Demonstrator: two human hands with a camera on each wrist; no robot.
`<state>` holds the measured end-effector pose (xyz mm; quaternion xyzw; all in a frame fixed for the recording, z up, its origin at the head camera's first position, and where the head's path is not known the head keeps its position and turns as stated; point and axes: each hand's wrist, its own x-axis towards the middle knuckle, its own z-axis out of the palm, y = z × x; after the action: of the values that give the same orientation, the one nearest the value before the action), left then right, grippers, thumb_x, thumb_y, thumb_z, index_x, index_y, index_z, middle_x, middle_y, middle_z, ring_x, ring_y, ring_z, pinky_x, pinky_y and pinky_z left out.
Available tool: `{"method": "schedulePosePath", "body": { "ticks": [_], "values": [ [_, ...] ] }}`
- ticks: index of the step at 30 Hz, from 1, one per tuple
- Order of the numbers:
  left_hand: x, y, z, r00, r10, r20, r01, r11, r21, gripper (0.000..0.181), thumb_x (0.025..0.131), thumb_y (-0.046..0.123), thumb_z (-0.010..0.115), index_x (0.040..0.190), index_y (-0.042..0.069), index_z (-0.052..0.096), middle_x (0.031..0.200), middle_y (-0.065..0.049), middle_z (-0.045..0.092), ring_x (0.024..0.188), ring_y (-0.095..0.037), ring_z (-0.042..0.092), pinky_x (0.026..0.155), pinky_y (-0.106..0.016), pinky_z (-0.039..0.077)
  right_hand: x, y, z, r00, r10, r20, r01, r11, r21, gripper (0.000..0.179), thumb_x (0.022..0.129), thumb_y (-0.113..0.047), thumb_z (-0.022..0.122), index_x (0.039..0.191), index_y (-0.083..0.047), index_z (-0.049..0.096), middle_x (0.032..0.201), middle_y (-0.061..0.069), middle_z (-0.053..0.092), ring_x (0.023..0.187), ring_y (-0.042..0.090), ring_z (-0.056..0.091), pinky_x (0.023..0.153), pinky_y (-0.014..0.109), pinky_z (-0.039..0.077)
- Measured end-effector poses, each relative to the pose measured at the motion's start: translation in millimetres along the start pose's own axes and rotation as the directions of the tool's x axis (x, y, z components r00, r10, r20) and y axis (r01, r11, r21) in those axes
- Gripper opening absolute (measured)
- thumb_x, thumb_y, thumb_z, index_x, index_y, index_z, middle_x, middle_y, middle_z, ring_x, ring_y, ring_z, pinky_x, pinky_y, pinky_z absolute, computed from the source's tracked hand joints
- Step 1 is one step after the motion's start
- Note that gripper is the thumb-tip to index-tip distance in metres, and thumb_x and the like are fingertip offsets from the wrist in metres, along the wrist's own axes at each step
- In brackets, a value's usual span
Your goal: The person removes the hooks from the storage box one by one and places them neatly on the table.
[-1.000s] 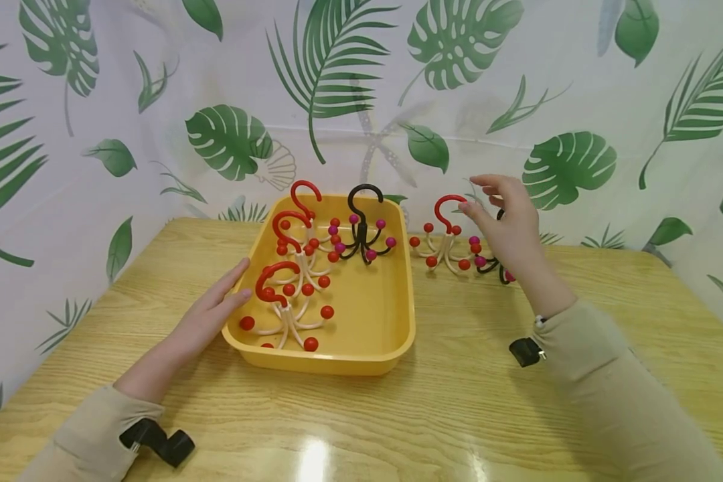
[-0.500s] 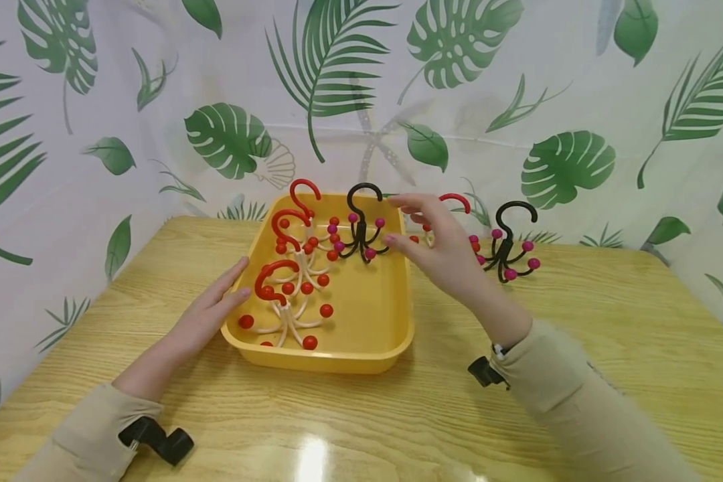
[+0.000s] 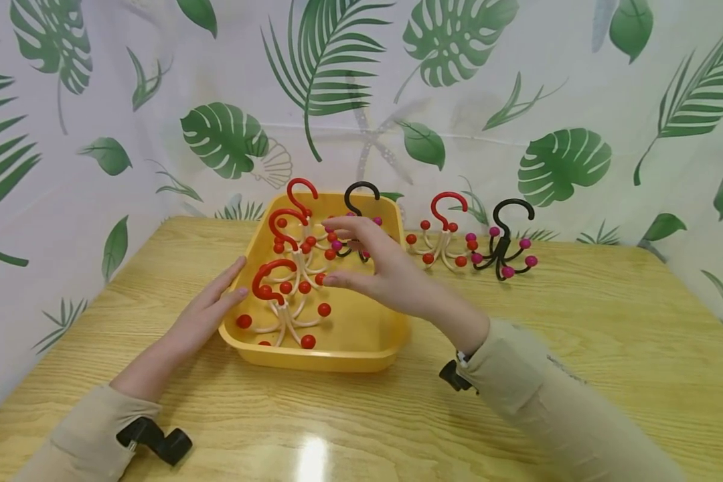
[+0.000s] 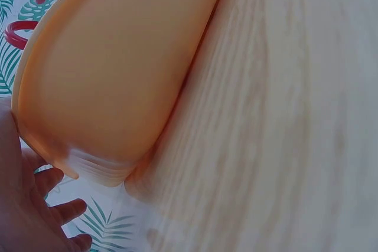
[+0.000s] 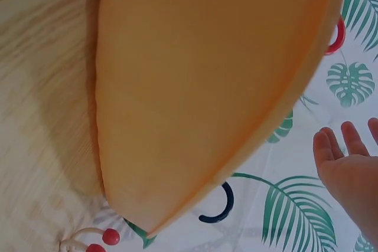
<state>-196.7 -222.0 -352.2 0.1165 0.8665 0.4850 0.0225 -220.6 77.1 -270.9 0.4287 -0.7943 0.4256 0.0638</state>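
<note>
My left hand (image 3: 212, 309) rests its straight fingers against the left rim of a yellow plastic tub (image 3: 322, 361). My right hand (image 3: 391, 268) hovers over the tub with fingers and thumb spread, holding nothing; the right wrist view shows the hand (image 5: 351, 172) with fingers extended. In the tub stand three octopus-like hooks with red curved tops and pale ball-tipped legs, a front one (image 3: 283, 314), a middle one (image 3: 289, 231) and a back one (image 3: 302, 187). A black hook with magenta balls (image 3: 361, 191) stands at the back, its legs partly hidden by my right hand.
Right of the tub on the wooden table (image 3: 548, 375) stand another red hook (image 3: 443, 234) and a black hook (image 3: 503, 241), side by side. A white cloth with green leaf prints (image 3: 458, 154) hangs behind the table.
My right hand has moved left from near the hooks on the table to over the tub, its fingers staying spread. My left hand has stayed at the rim.
</note>
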Motion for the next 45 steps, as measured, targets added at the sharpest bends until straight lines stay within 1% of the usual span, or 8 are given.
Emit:
{"method": "schedulePosePath", "body": {
  "ticks": [7, 13, 21, 24, 29, 33, 41, 45],
  "values": [
    [-0.6, 0.1, 0.4, 1.000, 0.009, -0.002, -0.009, 1.000, 0.010, 0.064, 0.101, 0.038, 0.044, 0.155, 0.016, 0.016, 0.159, -0.008, 0.011, 0.144, -0.031, 0.007, 0.112, -0.057, 0.009, 5.8, 1.7, 15.2, 0.991, 0.065, 0.116, -0.071, 0.996, 0.046, 0.069, 0.086, -0.023, 0.072, 0.144, -0.017, 0.037, 0.141, -0.002, 0.044, 0.127, 0.016, 0.044, 0.105, 0.032, 0.036],
    [-0.7, 0.8, 0.0, 1.000, -0.006, 0.000, 0.006, 1.000, 0.010, 0.064, 0.101, 0.039, 0.044, 0.155, 0.020, 0.016, 0.159, -0.007, 0.011, 0.144, -0.031, 0.007, 0.112, -0.058, 0.010, 9.5, 3.3, 25.4, 0.985, 0.060, 0.160, -0.071, 0.995, 0.067, 0.066, 0.087, -0.021, 0.071, 0.143, -0.011, 0.038, 0.143, 0.001, 0.044, 0.128, 0.016, 0.045, 0.104, 0.030, 0.038],
    [-0.2, -0.6, -0.3, 1.000, 0.001, 0.007, -0.002, 1.000, 0.005, 0.064, 0.101, 0.039, 0.044, 0.155, 0.018, 0.016, 0.159, -0.007, 0.011, 0.144, -0.031, 0.007, 0.112, -0.057, 0.010, 16.3, 0.8, 33.8, 0.979, 0.086, 0.187, -0.095, 0.995, 0.042, 0.062, 0.089, -0.024, 0.069, 0.142, -0.013, 0.040, 0.143, 0.000, 0.044, 0.128, 0.014, 0.043, 0.103, 0.033, 0.039],
    [-0.7, 0.1, -0.4, 1.000, -0.003, 0.007, 0.003, 1.000, 0.008, 0.064, 0.101, 0.039, 0.043, 0.155, 0.019, 0.016, 0.159, -0.007, 0.011, 0.144, -0.032, 0.007, 0.112, -0.057, 0.011, 18.4, 0.4, 35.7, 0.980, 0.081, 0.179, -0.089, 0.995, 0.036, 0.057, 0.090, -0.024, 0.067, 0.141, -0.012, 0.044, 0.140, 0.000, 0.048, 0.125, 0.014, 0.046, 0.102, 0.032, 0.041],
    [-1.3, 0.9, -1.1, 1.000, -0.014, 0.009, 0.014, 1.000, 0.009, 0.063, 0.101, 0.040, 0.043, 0.155, 0.021, 0.015, 0.159, -0.007, 0.011, 0.144, -0.032, 0.008, 0.112, -0.058, 0.011, 23.2, 2.1, 39.2, 0.992, 0.007, 0.122, -0.011, 0.999, 0.034, 0.044, 0.092, -0.017, 0.064, 0.133, -0.007, 0.051, 0.128, 0.002, 0.059, 0.112, 0.010, 0.055, 0.094, 0.024, 0.046],
    [-0.5, 0.2, -0.9, 1.000, -0.009, 0.007, 0.009, 1.000, 0.015, 0.063, 0.102, 0.038, 0.043, 0.155, 0.020, 0.015, 0.159, -0.007, 0.011, 0.144, -0.032, 0.008, 0.112, -0.057, 0.011, 27.0, 4.1, 41.1, 0.997, -0.042, 0.064, 0.040, 0.999, 0.031, 0.036, 0.092, -0.008, 0.064, 0.126, -0.004, 0.057, 0.117, 0.006, 0.065, 0.102, 0.009, 0.061, 0.086, 0.023, 0.050],
    [-0.6, -0.3, -1.2, 1.000, -0.002, 0.008, 0.002, 1.000, 0.005, 0.063, 0.101, 0.037, 0.044, 0.155, 0.020, 0.016, 0.159, -0.007, 0.011, 0.144, -0.031, 0.008, 0.112, -0.057, 0.011, 29.3, 5.5, 43.4, 0.998, -0.067, 0.018, 0.067, 0.998, -0.011, 0.024, 0.088, -0.002, 0.067, 0.112, -0.003, 0.069, 0.105, 0.004, 0.069, 0.092, 0.009, 0.063, 0.080, 0.019, 0.051],
    [-0.7, 0.1, -1.3, 1.000, 0.001, 0.010, -0.001, 1.000, 0.001, 0.062, 0.101, 0.037, 0.044, 0.155, 0.020, 0.016, 0.159, -0.006, 0.011, 0.144, -0.031, 0.007, 0.112, -0.057, 0.010, 29.2, 5.2, 45.0, 0.996, -0.084, -0.002, 0.084, 0.996, -0.019, 0.023, 0.087, 0.000, 0.067, 0.110, -0.003, 0.071, 0.102, 0.004, 0.069, 0.090, 0.009, 0.063, 0.080, 0.020, 0.051]
  ]
}}
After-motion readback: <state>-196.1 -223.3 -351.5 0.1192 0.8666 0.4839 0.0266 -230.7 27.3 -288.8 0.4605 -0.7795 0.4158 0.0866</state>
